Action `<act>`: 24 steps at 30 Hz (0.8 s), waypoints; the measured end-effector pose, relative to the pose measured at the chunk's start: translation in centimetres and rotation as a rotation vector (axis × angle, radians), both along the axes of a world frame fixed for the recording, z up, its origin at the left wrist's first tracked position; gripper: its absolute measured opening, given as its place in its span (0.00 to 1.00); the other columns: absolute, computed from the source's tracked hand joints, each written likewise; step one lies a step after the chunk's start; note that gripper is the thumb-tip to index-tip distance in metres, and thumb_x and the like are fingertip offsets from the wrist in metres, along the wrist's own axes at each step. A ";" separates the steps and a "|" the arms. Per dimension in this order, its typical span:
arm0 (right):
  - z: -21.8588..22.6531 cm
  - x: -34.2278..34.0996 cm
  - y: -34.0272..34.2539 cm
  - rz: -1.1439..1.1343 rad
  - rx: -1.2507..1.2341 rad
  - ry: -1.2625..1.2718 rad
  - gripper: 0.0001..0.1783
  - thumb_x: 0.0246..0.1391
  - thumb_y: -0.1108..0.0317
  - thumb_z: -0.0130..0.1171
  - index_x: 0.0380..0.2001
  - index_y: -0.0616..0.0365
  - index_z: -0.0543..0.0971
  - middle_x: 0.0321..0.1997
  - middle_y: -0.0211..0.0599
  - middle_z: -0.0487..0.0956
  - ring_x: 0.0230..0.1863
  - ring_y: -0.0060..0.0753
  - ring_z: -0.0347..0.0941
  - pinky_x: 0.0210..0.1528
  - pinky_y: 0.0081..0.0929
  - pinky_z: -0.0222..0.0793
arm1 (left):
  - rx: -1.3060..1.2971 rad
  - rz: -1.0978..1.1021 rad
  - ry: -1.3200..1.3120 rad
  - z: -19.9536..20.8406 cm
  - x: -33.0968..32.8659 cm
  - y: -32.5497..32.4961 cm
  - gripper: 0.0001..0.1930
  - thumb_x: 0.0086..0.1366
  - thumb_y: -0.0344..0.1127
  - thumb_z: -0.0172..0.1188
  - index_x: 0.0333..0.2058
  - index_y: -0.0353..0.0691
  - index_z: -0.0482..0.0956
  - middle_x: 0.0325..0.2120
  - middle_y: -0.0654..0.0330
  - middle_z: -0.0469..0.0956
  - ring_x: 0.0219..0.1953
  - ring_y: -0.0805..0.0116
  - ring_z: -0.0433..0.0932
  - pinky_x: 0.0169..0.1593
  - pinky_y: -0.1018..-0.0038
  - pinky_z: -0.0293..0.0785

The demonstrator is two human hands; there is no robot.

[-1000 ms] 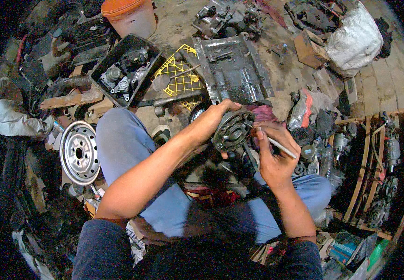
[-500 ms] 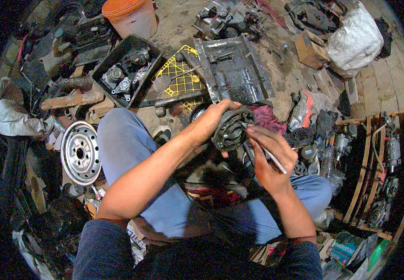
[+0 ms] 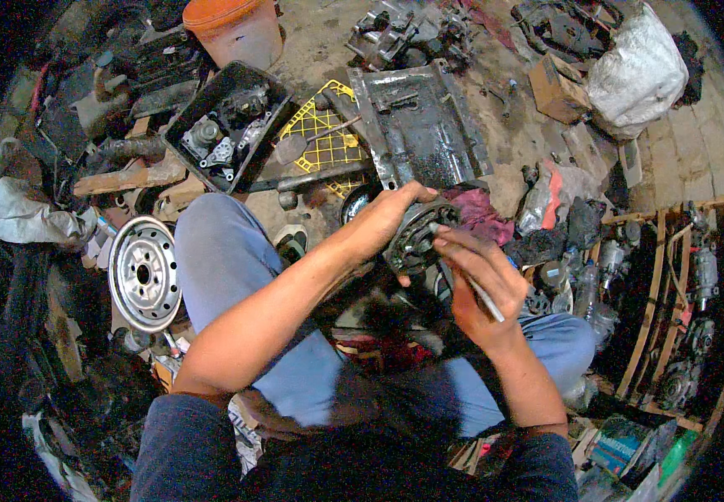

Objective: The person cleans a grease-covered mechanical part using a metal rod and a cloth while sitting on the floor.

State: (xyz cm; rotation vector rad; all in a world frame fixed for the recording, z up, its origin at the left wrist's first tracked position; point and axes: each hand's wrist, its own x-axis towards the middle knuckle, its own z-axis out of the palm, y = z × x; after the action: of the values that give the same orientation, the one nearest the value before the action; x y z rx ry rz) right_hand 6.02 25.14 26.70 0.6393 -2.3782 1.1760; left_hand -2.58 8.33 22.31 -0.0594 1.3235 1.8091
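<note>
Above my lap, my left hand [image 3: 385,219] grips a round, dark, greasy metal machine part [image 3: 417,238] by its rim, thumb on the upper edge and a fingertip showing below. Its ringed face is tilted toward my right side. Pinched in my right hand [image 3: 487,289] is a thin grey metal rod [image 3: 486,299], which slants across the fingers. The rod's upper end is near the face of the part; whether it touches there is hard to tell. My right fingertips lie close against that face.
Beyond my hands lie a black oily metal tray [image 3: 421,125], a yellow plastic grate [image 3: 320,138] and a black bin [image 3: 228,125] of metal parts. A silver wheel rim [image 3: 143,274] stands beside my left knee. An orange bucket [image 3: 236,33] is farther back. Wooden slats [image 3: 659,293] are at right.
My right hand has shifted slightly, and the rod's lower end has swung a little down and left. The round part has tilted a bit in my left hand.
</note>
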 end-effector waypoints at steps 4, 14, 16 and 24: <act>0.0 0.5 -0.4 0.109 0.005 -0.039 0.16 0.45 0.89 0.60 0.39 0.66 0.82 0.45 0.50 0.83 0.45 0.45 0.82 0.48 0.33 0.78 | 0.025 -0.037 -0.025 -0.4 -0.4 -0.2 0.28 0.67 0.58 0.42 0.52 0.44 0.77 0.35 0.55 0.82 0.28 0.62 0.82 0.21 0.63 0.82; -0.3 0.4 -0.3 0.093 0.011 -0.008 0.16 0.46 0.88 0.59 0.39 0.65 0.82 0.45 0.49 0.83 0.45 0.46 0.82 0.49 0.36 0.78 | -0.008 -0.052 -0.016 -0.6 -0.6 -0.1 0.27 0.69 0.55 0.42 0.49 0.39 0.79 0.36 0.57 0.83 0.28 0.68 0.80 0.35 0.71 0.80; 0.3 0.7 -0.5 0.144 0.043 -0.065 0.16 0.46 0.88 0.60 0.39 0.65 0.82 0.46 0.48 0.83 0.45 0.46 0.82 0.50 0.36 0.77 | -0.035 -0.005 0.028 -1.6 -0.6 0.1 0.27 0.69 0.55 0.43 0.49 0.39 0.79 0.36 0.57 0.83 0.29 0.69 0.80 0.37 0.73 0.79; -0.5 0.4 -0.6 0.086 0.072 0.014 0.17 0.43 0.83 0.64 0.39 0.60 0.85 0.43 0.42 0.85 0.37 0.41 0.79 0.42 0.31 0.74 | 0.094 -0.073 -0.134 -0.1 -0.4 -0.3 0.27 0.66 0.56 0.43 0.46 0.41 0.80 0.32 0.57 0.83 0.27 0.65 0.81 0.29 0.69 0.79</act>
State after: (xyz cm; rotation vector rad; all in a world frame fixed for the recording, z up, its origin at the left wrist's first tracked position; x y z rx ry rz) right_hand 6.45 24.58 26.16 0.7783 -2.4121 1.1217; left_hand -2.94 7.99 22.25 -0.0788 1.1315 1.7718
